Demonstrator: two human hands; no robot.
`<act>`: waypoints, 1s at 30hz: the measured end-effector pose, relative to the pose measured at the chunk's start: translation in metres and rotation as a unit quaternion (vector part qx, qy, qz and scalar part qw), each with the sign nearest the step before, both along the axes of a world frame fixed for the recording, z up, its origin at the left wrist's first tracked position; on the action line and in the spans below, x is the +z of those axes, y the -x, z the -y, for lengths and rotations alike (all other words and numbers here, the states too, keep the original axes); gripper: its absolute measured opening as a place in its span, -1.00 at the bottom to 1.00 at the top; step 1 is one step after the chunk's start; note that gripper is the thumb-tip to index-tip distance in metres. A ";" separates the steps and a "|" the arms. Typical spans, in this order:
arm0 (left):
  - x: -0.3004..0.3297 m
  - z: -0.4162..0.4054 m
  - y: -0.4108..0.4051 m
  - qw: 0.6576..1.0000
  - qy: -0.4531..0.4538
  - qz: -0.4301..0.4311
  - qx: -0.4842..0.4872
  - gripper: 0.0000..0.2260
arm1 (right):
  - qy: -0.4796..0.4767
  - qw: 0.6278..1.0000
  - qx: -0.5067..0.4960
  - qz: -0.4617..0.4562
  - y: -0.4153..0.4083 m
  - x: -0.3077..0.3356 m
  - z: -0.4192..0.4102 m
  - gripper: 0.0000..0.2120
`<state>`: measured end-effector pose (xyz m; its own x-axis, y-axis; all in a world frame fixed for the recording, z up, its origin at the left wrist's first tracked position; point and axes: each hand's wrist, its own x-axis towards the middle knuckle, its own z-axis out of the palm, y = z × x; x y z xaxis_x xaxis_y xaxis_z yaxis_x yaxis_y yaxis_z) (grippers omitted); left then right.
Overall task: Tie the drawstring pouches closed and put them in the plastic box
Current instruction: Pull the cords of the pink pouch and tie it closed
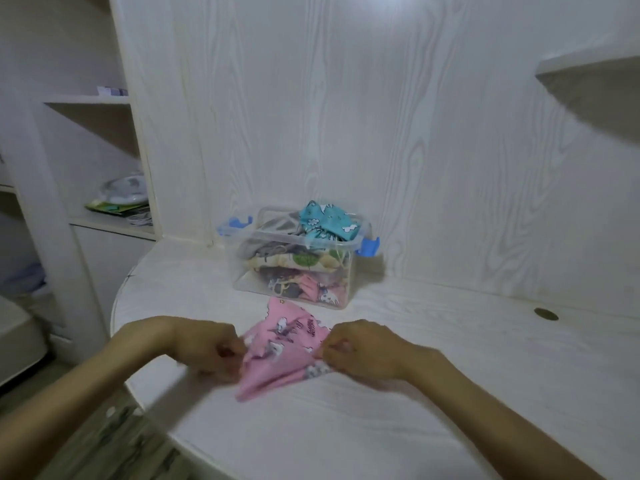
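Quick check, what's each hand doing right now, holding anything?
Left hand: fingers curled, pinching the left edge of the pink printed fabric drawstring pouch.
Right hand: fingers curled, pinching the same pouch's right edge.

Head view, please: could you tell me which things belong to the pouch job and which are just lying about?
Job: pink pouch, gripped by left hand and right hand; plastic box, with blue pouch on top.
Lying about: papers on side shelf; small box on upper shelf.
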<state>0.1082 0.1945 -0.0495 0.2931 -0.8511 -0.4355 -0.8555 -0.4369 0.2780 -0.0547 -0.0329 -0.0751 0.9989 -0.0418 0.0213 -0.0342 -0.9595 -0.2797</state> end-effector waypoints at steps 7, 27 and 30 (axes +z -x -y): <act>-0.006 0.081 0.072 0.983 0.057 0.017 -0.172 -0.62 | 0.002 0.989 -0.132 -0.071 0.087 0.027 0.076 -0.73; -0.041 0.284 0.085 0.887 0.307 -0.272 0.213 -0.50 | -0.118 0.895 -0.347 0.253 0.097 0.011 0.179 -0.81; -0.037 0.295 0.081 0.877 0.306 -0.279 0.243 -0.60 | -0.035 0.935 -0.323 0.145 0.077 0.003 0.176 -0.51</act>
